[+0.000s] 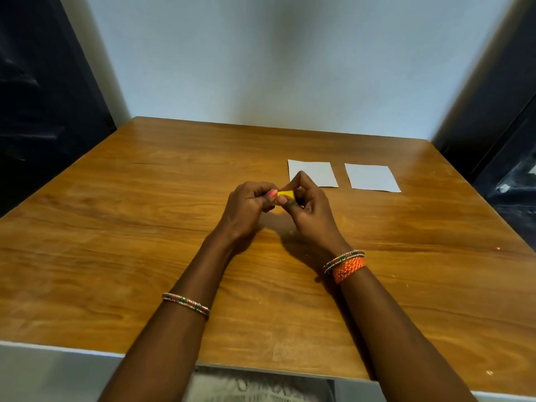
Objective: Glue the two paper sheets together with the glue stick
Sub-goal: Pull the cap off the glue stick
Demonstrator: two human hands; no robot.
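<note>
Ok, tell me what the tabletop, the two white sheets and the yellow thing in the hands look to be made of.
Brown table top: wood or wood-look laminate, going by the streaky grain and soft sheen.
Two white rectangular sheets: thin matte paper, lying flat and apart from each other.
Small yellow glue stick: probably smooth plastic, judging by its even bright colour. It is mostly hidden between the left hand and right hand.

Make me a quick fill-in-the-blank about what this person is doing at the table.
1. Both hands hold a small ____ glue stick.
2. ____ white paper sheets lie on the table.
3. The sheets lie side by side, not ____.
4. The orange band is on the ____ wrist.

Missing words: yellow; two; touching; right
</note>
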